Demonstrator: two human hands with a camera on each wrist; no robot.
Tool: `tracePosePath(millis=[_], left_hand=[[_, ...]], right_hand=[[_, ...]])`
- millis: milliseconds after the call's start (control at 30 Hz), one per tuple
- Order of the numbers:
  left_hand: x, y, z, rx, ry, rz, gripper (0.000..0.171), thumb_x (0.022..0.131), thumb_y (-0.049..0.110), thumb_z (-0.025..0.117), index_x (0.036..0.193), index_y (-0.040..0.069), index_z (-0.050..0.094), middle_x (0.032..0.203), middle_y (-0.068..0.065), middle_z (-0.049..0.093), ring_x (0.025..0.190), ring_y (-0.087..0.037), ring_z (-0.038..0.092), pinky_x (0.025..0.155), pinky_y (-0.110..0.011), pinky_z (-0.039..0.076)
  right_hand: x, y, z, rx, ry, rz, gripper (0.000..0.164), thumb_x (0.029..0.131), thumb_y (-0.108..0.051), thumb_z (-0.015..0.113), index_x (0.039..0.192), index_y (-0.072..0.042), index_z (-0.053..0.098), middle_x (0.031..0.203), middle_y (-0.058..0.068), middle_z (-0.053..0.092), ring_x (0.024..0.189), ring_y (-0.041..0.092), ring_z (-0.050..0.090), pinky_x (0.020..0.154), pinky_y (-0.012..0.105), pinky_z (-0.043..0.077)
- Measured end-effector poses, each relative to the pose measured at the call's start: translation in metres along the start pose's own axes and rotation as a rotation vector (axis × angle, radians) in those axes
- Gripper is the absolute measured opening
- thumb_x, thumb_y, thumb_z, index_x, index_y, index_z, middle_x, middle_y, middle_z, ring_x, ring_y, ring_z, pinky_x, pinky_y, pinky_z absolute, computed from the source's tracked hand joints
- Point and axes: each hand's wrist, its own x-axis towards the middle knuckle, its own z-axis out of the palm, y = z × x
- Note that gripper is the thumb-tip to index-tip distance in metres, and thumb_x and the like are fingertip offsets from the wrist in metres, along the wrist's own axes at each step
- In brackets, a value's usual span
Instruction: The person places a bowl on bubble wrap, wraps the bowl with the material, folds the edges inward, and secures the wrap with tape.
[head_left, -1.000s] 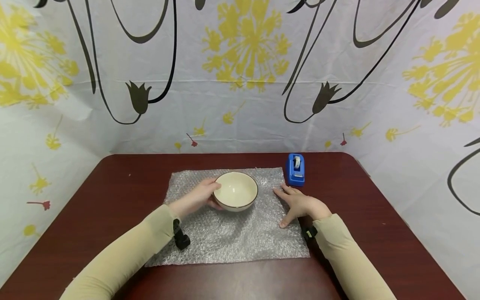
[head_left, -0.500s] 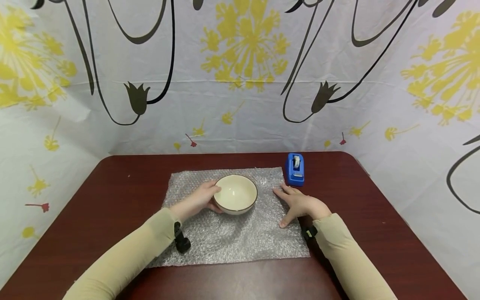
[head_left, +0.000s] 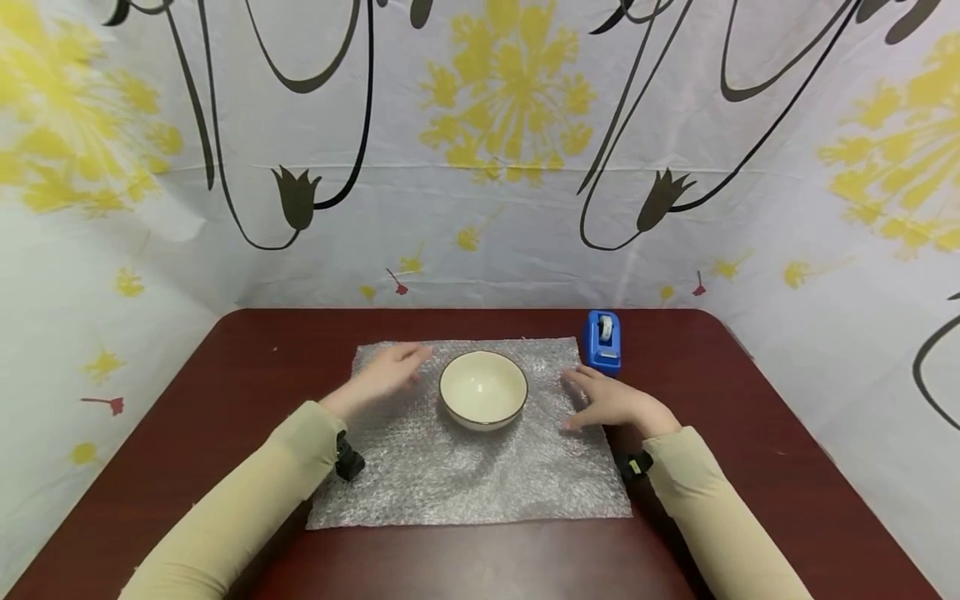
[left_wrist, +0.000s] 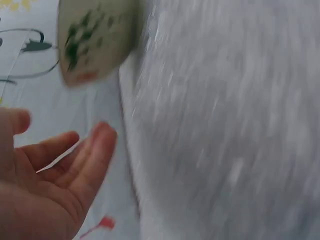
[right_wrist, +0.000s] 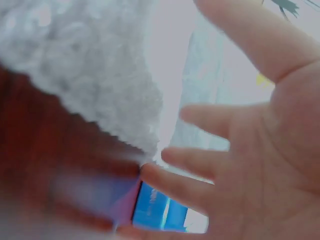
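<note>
Honestly, the bowl (head_left: 483, 387) on the bubble-wrap sheet (head_left: 472, 487) looks stiff, slick, breakable and probably light, so I'd cup it under the rim from both sides; count's one bowl, one sheet, one blue tape dispenser (head_left: 602, 358), with left hand (head_left: 381, 379) and right hand (head_left: 618, 402) both loose, gripping nothing.

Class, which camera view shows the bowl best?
The head view: the bowl is fully in frame, rim and inside unobstructed. The left wrist view catches only part of its patterned outside, blurred and cut off; the right wrist view shows none.
</note>
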Motion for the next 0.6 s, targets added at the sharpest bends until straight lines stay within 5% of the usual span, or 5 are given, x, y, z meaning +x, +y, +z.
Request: tracePosePath(millis=[133, 300, 600], left_hand=[[-0.002, -0.005, -0.014, 0.301, 0.011, 0.104, 0.049, 0.103, 0.030, 0.047, 0.143, 0.003, 0.046, 0.139, -0.020, 0.050, 0.121, -0.037, 0.052, 0.095, -0.051, 0.045], [-0.002, -0.013, -0.012, 0.538, -0.087, 0.112, 0.053, 0.101, 0.031, 0.050, 0.148, 0.007, 0.041, 0.151, -0.024, 0.032, 0.136, -0.043, 0.032, 0.108, -0.058, 0.029], [0.002, -0.018, -0.006, 0.649, -0.169, -0.005, 0.061, 0.099, 0.045, 0.050, 0.153, 0.020, 0.034, 0.156, -0.025, 0.018, 0.139, -0.052, 0.016, 0.109, -0.065, 0.017]], right_hand=[[0.010, -0.008, -0.004, -0.071, 0.116, 0.010, 0.079, 0.090, -0.038, 0.068, 0.149, 0.001, 0.033, 0.152, 0.033, 0.021, 0.135, 0.049, 0.029, 0.101, 0.063, 0.034], [0.029, -0.017, -0.005, -0.108, 0.150, 0.017, 0.064, 0.096, -0.029, 0.060, 0.149, -0.002, 0.035, 0.153, 0.031, 0.020, 0.136, 0.049, 0.028, 0.102, 0.063, 0.032], [0.053, -0.023, 0.000, -0.097, 0.025, 0.113, 0.068, 0.099, -0.037, 0.054, 0.154, -0.009, 0.027, 0.155, 0.030, 0.010, 0.141, 0.048, 0.015, 0.106, 0.062, 0.027]])
